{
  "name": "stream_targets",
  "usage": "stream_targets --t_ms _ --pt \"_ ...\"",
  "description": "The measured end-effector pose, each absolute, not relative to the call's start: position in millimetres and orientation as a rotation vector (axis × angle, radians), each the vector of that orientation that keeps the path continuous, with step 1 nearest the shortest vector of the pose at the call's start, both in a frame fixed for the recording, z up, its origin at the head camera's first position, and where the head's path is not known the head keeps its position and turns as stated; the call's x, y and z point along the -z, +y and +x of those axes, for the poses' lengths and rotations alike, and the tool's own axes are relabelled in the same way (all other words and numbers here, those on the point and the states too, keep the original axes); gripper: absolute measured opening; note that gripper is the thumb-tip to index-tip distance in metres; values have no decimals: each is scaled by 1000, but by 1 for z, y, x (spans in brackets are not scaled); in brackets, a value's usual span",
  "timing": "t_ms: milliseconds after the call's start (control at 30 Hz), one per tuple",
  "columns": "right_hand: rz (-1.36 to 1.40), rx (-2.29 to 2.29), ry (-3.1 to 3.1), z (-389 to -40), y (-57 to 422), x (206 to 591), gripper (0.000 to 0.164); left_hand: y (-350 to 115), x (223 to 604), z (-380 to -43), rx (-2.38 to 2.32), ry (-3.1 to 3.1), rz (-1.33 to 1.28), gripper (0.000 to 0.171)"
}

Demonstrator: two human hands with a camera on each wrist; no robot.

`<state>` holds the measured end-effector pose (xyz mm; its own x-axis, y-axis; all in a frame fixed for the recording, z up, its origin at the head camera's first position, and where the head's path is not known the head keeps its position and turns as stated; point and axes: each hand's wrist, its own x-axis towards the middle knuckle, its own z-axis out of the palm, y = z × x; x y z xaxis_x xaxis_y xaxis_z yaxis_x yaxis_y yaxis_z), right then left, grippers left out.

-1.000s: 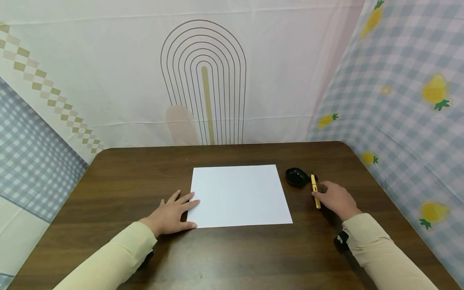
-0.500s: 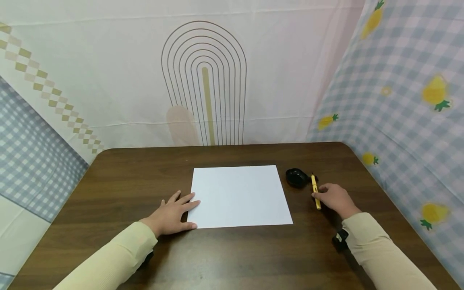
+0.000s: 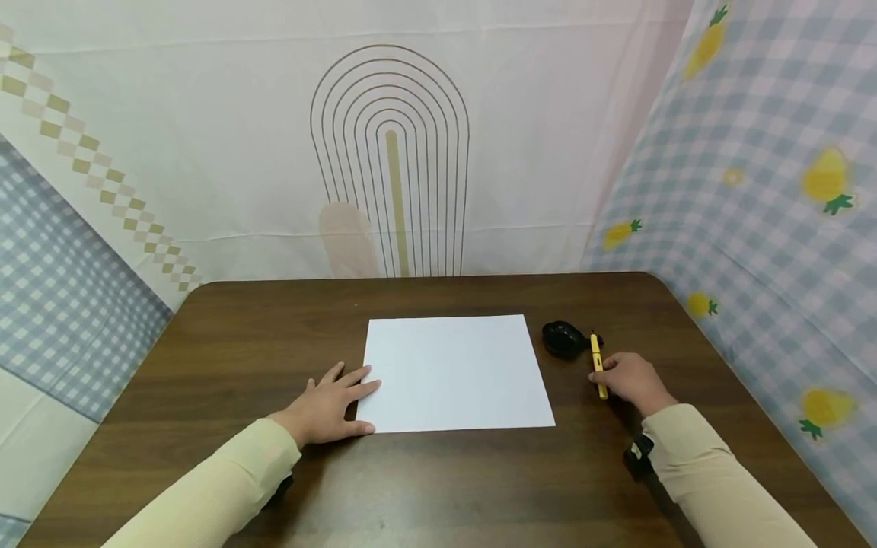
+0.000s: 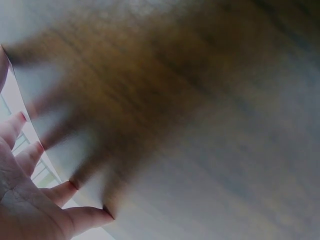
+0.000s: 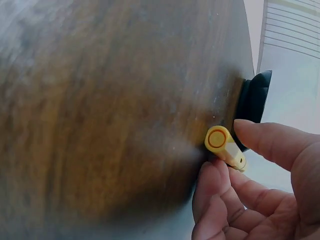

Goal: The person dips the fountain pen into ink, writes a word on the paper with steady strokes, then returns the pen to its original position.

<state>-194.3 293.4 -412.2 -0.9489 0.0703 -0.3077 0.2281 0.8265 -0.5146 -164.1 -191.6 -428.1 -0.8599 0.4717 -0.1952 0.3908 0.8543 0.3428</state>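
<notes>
A sheet of white paper (image 3: 459, 373) lies on the brown wooden table. My left hand (image 3: 327, 407) rests on its left edge, fingers straight and spread, fingertips over the border. To the right of the sheet, my right hand (image 3: 633, 378) pinches a yellow pen (image 3: 595, 353) between thumb and fingers. The pen's slim dark tip points away from me, and its round yellow end (image 5: 217, 139) faces the camera in the right wrist view. Beyond the pen sits a glossy black spoon-shaped dish (image 3: 563, 339), its short handle overlapped by the pen's far part.
The wooden table (image 3: 438, 487) has rounded far corners. Behind it hangs a white cloth (image 3: 534, 137) with an arch print. A blue checked cloth (image 3: 760, 251) with yellow fruit drapes close along the right edge, and another checked cloth is on the left.
The right thumb and fingers have curled in a little more around the pen. The left hand stays on the paper. The whole head view has shifted slightly.
</notes>
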Motion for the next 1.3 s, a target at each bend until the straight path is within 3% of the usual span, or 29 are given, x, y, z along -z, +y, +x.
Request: stream_targets --t_ms 467,1300 --pt "256 899 2728 -195 294 417 32 -192 431 -164 -424 2759 650 73" --pt "168 860 2855 -193 292 409 34 -192 430 -163 -438 2763 659 73"
